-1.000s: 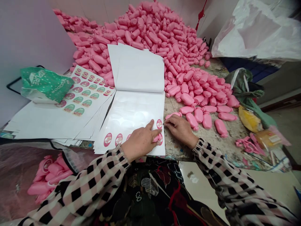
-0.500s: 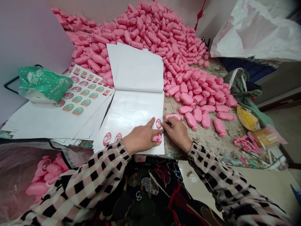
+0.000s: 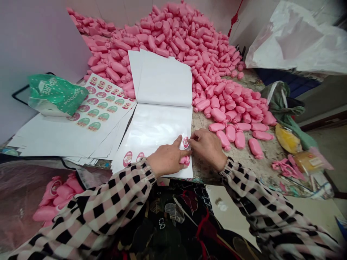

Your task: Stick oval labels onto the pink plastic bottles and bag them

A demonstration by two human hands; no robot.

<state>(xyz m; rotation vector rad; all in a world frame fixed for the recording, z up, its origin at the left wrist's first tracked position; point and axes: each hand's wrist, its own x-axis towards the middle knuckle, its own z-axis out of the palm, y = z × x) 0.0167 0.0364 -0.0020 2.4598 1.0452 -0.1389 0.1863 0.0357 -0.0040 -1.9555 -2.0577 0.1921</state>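
Note:
My left hand rests on the near right corner of a glossy white sticker sheet, fingers curled round a small pink bottle, index finger stretched toward an oval sticker. My right hand pinches the edge of that oval sticker at the sheet's right border. Two more oval stickers remain on the sheet by my left wrist.
A huge heap of pink bottles fills the back of the table and spills to the right. Printed sticker sheets and a green plastic bag lie left. More pink bottles sit in a bag at lower left. Crumpled bags lie right.
My right hand slid left from the table onto the sheet's edge and pinched the oval sticker, which now lifts off the sheet. My left hand kept holding the bottle.

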